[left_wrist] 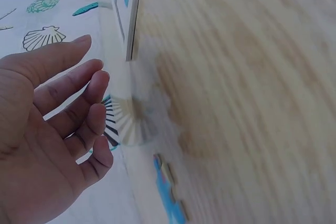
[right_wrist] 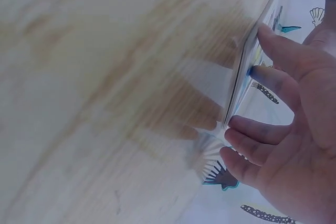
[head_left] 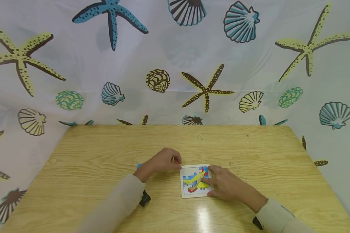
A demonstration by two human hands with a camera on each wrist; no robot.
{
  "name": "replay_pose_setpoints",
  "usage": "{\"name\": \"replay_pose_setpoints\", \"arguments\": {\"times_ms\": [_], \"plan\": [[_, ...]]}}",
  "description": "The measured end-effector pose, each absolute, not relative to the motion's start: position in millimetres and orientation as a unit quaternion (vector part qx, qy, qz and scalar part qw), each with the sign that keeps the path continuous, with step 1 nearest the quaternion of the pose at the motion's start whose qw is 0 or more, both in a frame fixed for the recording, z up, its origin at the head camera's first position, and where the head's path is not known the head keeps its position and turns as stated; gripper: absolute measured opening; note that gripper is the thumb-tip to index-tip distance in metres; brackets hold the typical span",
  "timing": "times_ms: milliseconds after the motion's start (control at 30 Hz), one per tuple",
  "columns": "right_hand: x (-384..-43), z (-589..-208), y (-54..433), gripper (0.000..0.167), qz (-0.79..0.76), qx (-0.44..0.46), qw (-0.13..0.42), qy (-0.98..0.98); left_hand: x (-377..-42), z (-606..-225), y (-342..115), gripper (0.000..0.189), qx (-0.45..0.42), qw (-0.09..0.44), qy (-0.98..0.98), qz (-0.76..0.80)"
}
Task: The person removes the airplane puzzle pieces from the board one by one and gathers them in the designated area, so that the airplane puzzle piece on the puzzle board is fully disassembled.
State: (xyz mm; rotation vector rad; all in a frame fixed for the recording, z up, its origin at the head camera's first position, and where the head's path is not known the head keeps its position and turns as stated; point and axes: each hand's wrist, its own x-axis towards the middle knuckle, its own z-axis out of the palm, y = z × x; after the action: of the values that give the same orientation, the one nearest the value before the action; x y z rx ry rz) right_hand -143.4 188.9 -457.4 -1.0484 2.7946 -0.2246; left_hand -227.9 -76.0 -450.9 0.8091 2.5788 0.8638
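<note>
A square jigsaw puzzle board (head_left: 189,196) with a pale frame lies on the table. Its fitted pieces show a yellow-and-red aeroplane on blue, and pale backing shows at the upper left. My right hand (head_left: 228,185) lies over the board's right side; in the right wrist view the thumb (right_wrist: 283,45) touches the edge while the index finger presses the picture face. The remaining fingers are spread by the edge. Beside the upper left corner is my left hand (head_left: 164,160), its fingers loosely bent and holding nothing in the left wrist view. Blue puzzle pieces (left_wrist: 169,195) lie near it.
The wooden table (head_left: 250,149) extends around the board. A white cloth (head_left: 128,58) printed with shells and starfish hangs behind it and at both sides. In the head view the left wrist mostly hides the blue pieces.
</note>
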Motion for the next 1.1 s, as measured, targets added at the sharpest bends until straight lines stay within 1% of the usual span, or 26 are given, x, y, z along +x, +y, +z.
{"name": "replay_pose_setpoints", "arguments": {"times_ms": [233,600,733,900,1100], "plan": [[-144.2,-459.1,189.0,0.052,-0.07,-0.356,0.06,0.93,-225.2,-452.2,-62.2,0.008,0.269,0.167,0.899,0.302],[-144.3,-459.0,189.4,0.052,-0.061,-0.367,0.046,0.927,-224.2,-451.9,-41.5,0.016,0.322,0.167,0.887,0.286],[-144.6,-458.5,190.0,0.051,-0.057,-0.371,0.04,0.926,-222.0,-453.3,-32.9,0.017,0.323,0.168,0.887,0.284],[-144.6,-458.6,190.7,0.052,-0.063,-0.368,0.044,0.927,-219.7,-456.4,-25.0,0.018,0.311,0.176,0.893,0.274],[-144.6,-458.5,191.7,0.051,-0.071,-0.362,0.051,0.928,-216.6,-457.1,-16.2,0.022,0.317,0.171,0.897,0.255]]}}
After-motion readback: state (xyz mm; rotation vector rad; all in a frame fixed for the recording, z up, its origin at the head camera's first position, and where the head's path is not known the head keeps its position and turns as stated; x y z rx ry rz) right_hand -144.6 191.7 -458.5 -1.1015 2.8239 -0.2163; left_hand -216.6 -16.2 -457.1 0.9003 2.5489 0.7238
